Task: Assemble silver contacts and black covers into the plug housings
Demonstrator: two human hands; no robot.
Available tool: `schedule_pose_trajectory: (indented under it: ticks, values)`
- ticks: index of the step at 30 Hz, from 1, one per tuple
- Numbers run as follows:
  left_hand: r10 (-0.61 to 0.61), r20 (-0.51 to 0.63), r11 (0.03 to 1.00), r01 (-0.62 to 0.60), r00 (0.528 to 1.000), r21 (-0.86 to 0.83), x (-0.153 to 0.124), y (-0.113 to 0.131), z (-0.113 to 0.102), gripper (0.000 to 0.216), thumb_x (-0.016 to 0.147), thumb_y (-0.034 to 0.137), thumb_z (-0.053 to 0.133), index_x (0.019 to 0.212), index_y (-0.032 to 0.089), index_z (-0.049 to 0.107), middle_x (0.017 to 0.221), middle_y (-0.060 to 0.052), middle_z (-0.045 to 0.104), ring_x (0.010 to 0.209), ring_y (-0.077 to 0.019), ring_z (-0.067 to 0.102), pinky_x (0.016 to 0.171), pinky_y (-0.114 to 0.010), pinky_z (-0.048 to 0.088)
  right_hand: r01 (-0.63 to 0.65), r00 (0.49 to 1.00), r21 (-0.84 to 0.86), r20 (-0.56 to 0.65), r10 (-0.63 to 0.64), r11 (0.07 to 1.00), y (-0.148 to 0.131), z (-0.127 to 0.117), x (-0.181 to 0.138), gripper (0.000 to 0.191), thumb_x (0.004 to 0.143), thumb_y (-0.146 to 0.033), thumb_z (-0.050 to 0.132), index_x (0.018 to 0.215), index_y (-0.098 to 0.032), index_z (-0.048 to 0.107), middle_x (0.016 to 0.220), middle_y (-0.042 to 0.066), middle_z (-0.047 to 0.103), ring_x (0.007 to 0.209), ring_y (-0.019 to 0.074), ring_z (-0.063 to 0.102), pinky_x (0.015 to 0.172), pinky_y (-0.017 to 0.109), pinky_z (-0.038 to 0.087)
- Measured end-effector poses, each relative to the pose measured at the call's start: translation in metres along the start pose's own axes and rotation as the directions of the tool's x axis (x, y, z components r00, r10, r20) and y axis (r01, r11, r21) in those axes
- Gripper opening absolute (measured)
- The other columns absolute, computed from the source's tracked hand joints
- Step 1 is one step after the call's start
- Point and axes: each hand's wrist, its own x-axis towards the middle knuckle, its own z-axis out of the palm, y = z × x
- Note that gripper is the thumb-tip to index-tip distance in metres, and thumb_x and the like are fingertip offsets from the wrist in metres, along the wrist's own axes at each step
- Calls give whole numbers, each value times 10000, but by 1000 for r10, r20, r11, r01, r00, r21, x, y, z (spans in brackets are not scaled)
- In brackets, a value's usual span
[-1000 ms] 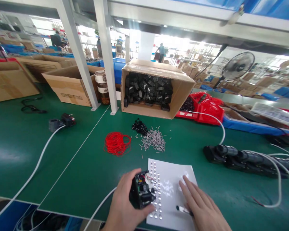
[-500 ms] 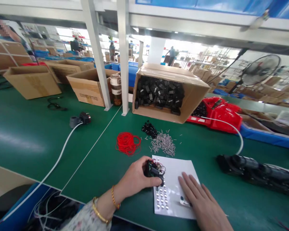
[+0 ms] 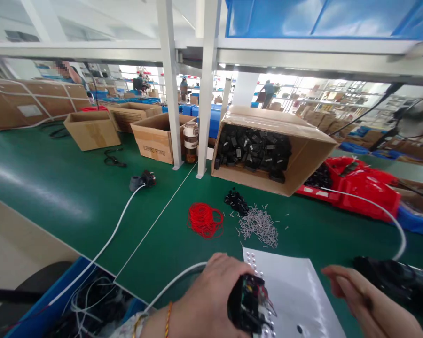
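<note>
My left hand is closed around a small black plastic housing. Its open side shows a circuit board with thin red and dark wires. The housing is held over the left edge of a white sheet bearing rows of small silvery round pieces. A white cable runs out behind that hand. To the right of the sheet, my right hand is raised with fingers curled together; whatever they may hold is hidden. Just beyond it lies a black tool-like object, partly covered by the hand.
Beyond the sheet lie small metal pins, black bits and a red wire coil. A tipped carton holds black housings. Red bins stand right of it. Shelf posts and a bottle stand behind.
My right hand has lifted off the sheet, moved right and curled its fingers. My left hand has come nearer, turning the housing so its board shows. The view has shifted left and up.
</note>
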Motion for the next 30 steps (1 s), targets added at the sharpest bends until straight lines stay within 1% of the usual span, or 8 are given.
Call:
schedule_pose_trajectory:
  ticks: [3, 5, 7, 12, 16, 20, 25, 30]
  values:
    - [20, 32, 999, -18, 999, -43, -21, -22, 18, 577, 596, 481, 749, 1078, 216, 576, 1042, -96, 652, 976, -297, 586, 1003, -491, 342, 85, 961, 278, 229, -152, 957, -74, -3, 50, 194, 912, -325, 429, 900, -225, 594, 790, 33, 652, 692, 187, 621, 614, 286, 520]
    - [-18, -15, 993, 16, 1000, -116, -31, -39, 29, 672, 555, 605, 727, 1075, 203, 585, 1039, -117, 640, 963, -307, 576, 922, -460, 412, 186, 890, 287, 355, -285, 940, -120, 13, 81, 70, 809, -156, 543, 785, -207, 585, 755, 2, 605, 665, 155, 568, 615, 265, 459]
    - [-78, -73, 979, 62, 994, -196, -36, -51, 36, 745, 520, 653, 726, 1090, 195, 581, 1057, -123, 621, 971, -305, 567, 888, -430, 441, 233, 849, 266, 412, -329, 935, -148, 39, 106, 105, 758, -93, 613, 762, -195, 588, 808, -2, 601, 740, 146, 564, 675, 256, 425]
    - [-174, -134, 937, 122, 976, -329, -41, -51, 32, 801, 477, 596, 795, 1133, 203, 556, 1126, -105, 591, 1029, -291, 553, 967, -409, 412, 269, 812, 224, 471, -345, 937, -161, 97, 133, 141, 727, -79, 686, 731, -181, 588, 817, -5, 600, 738, 143, 565, 655, 249, 377]
    - [-178, -118, 927, 126, 977, -353, -41, -48, 30, 779, 481, 548, 812, 1135, 210, 559, 1127, -94, 589, 1036, -293, 551, 969, -409, 412, 296, 795, 224, 481, -369, 929, -162, 102, 129, 127, 784, -86, 643, 721, -173, 576, 825, 9, 599, 756, 152, 561, 648, 258, 360]
    - [-202, -115, 931, 154, 973, -330, -42, -49, 34, 740, 469, 406, 850, 1124, 223, 557, 1126, -86, 599, 1030, -291, 553, 975, -420, 418, 306, 818, 240, 428, -383, 921, -167, 71, 131, 85, 857, -113, 575, 801, -171, 545, 883, 29, 577, 777, 150, 531, 691, 266, 374]
    - [-197, -132, 939, 148, 971, -311, -43, -56, 37, 738, 478, 295, 857, 1152, 253, 560, 1163, -80, 610, 1067, -300, 563, 998, -409, 420, 305, 847, 269, 363, -389, 914, -157, -12, 128, 155, 879, -95, 511, 759, -191, 490, 813, -2, 547, 727, 135, 487, 662, 248, 367]
    - [-198, -158, 932, 136, 967, -335, -46, -58, 38, 734, 487, 195, 829, 1167, 259, 561, 1175, -82, 618, 1071, -311, 585, 985, -409, 449, 128, 831, 237, 504, -235, 963, -124, -78, 88, 165, 841, -105, 523, 712, -201, 485, 734, -28, 555, 662, 130, 477, 598, 235, 350]
